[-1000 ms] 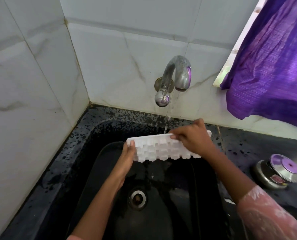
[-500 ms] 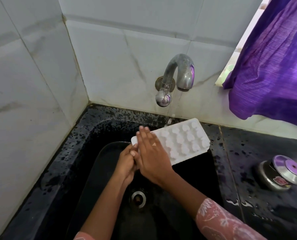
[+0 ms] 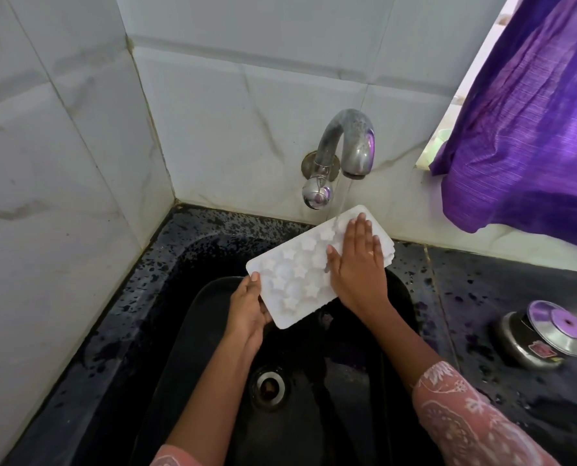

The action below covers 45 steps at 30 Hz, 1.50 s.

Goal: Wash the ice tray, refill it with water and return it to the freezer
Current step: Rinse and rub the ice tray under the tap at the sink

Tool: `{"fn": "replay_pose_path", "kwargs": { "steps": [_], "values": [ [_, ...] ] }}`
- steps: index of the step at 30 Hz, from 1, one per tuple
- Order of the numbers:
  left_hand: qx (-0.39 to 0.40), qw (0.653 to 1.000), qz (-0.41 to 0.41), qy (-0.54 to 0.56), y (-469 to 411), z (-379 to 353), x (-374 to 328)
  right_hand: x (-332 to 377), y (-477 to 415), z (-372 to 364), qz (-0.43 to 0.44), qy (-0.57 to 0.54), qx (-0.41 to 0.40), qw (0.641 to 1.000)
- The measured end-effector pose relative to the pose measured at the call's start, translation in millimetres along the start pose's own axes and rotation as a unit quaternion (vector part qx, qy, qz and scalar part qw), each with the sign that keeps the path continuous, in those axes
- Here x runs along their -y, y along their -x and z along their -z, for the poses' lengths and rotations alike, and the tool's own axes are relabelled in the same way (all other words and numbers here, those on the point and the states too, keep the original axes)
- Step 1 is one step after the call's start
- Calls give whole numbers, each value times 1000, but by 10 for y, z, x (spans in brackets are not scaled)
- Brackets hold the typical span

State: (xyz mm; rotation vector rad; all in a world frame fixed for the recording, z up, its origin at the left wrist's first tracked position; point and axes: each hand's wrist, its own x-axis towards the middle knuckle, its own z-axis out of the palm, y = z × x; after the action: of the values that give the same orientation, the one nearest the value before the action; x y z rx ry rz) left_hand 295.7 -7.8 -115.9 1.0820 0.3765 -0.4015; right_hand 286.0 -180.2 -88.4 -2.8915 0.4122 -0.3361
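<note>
1. Right hand [image 3: 357,264]: fingers [image 3: 359,230] straight and close together, laid flat, palm down, on the far half of the tray. The tips pointed toward the back wall. It gripped nothing.
2. Left hand [image 3: 248,307]: held the tray's near left corner. The thumb [image 3: 254,280] lay on the top face, and the other fingers were curled beneath, mostly hidden.
3. Tray [image 3: 293,280]: white, with star and round moulds. It was held between both hands above the sink, tilted, with the far end higher. Which face was up could not be told.
4. Water [image 3: 342,200]: a thin stream that met the tray's far end just left of the right fingertips.
5. Tap [image 3: 345,146]: a dull steel hooked spout with a round knob, fixed to the wall above and beyond the right fingertips.
6. Sink [image 3: 186,264]: black, directly below both hands.
7. Drain [image 3: 268,386]: below the wrists, between the two forearms.
8. Sleeve [image 3: 465,415]: pink and patterned, on the right forearm well back from the hand.
9. Counter [image 3: 482,290]: black, speckled and wet, to the right of the right hand.
10. Pot [image 3: 546,338]: steel, lidded, on the counter well right of the right hand.
11. Curtain [image 3: 532,112]: purple, hanging above and right of the right fingertips.
12. Tiles [image 3: 78,163]: pale and marbled, beyond and left of both hands.
</note>
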Motion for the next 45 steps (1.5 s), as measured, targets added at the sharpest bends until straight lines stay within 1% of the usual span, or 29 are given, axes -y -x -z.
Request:
{"fn": "replay_pose_path", "kwargs": {
  "steps": [2, 3, 4, 5, 6, 7, 9, 10, 11, 12, 14, 16, 17, 18, 20, 22, 24, 27, 30, 31, 32, 33, 35, 36, 37, 39, 41, 43, 45],
  "values": [
    [-19, 1000, -13, -5, 22, 36, -10, 56, -68, 43, -96, -14, -8, 995],
    [-30, 999, -21, -9, 29, 76, -22, 64, -118, 82, -142, -37, 3, 989],
    [-38, 999, -29, -14, 27, 129, -39, 57, -169, 127, -166, -78, 20, 983],
    [-45, 998, -34, -16, 20, 191, -65, 41, -210, 162, -166, -150, 34, 974],
    [-51, 998, -34, -15, 6, 256, -97, 19, -230, 174, -154, -252, 39, 955],
    [-53, 998, -27, -12, -10, 314, -128, 14, -217, 181, -151, -369, 39, 916],
    [-35, 999, 5, -4, -27, 385, -201, 35, -132, 202, -198, -561, 73, 800],
    [-16, 1000, 23, 6, -7, 398, -237, 23, -84, 192, -221, -622, 93, 745],
    [1, 999, 33, 14, 19, 413, -272, 6, -41, 173, -237, -660, 104, 706],
    [13, 999, 40, 15, 35, 434, -298, -4, 2, 155, -249, -681, 104, 681],
    [28, 997, 70, 9, 43, 491, -327, 0, 90, 121, -265, -704, 74, 655],
    [28, 994, 108, -4, 60, 558, -331, 4, 178, 103, -264, -713, 39, 648],
    [28, 993, 115, -1, 93, 576, -331, -7, 220, 95, -255, -719, 35, 646],
    [35, 992, 116, 26, 118, 598, -326, -25, 258, 90, -244, -723, 43, 645],
    [45, 989, 95, 107, 125, 652, -284, -66, 336, 77, -224, -723, 87, 647],
    [55, 984, 66, 158, 123, 720, -258, -99, 410, 57, -219, -708, 138, 657],
    [72, 984, 62, 152, 133, 773, -249, -127, 455, 41, -233, -690, 159, 666],
    [75, 989, 95, 82, 148, 831, -217, -188, 464, 47, -234, -670, 165, 685],
    [72, 990, 107, 58, 166, 824, -184, -280, 429, 69, -217, -617, 188, 732],
    [73, 990, 104, 59, 164, 807, -169, -307, 406, 78, -210, -596, 191, 751],
    [81, 990, 99, 59, 163, 786, -151, -338, 366, 88, -200, -566, 184, 778],
    [92, 989, 96, 59, 166, 759, -131, -368, 303, 106, -180, -524, 159, 817],
    [119, 987, 97, 55, 176, 694, -88, -398, 109, 185, -104, -413, 74, 902],
    [132, 985, 100, 50, 182, 655, -66, -381, -12, 253, -56, -365, 38, 929],
    [144, 983, 103, 44, 190, 606, -40, -337, -132, 333, -10, -325, 15, 945],
    [161, 980, 112, 38, 211, 493, 12, -204, -353, 482, 79, -252, -1, 964],
    [172, 978, 118, 29, 235, 376, 73, -66, -530, 583, 152, -157, -2, 976],
    [178, 976, 127, 21, 253, 269, 134, 59, -627, 636, 200, -61, 6, 978],
    [180, 974, 134, 15, 262, 182, 182, 158, -678, 649, 226, 2, 13, 974]
  ]
}}
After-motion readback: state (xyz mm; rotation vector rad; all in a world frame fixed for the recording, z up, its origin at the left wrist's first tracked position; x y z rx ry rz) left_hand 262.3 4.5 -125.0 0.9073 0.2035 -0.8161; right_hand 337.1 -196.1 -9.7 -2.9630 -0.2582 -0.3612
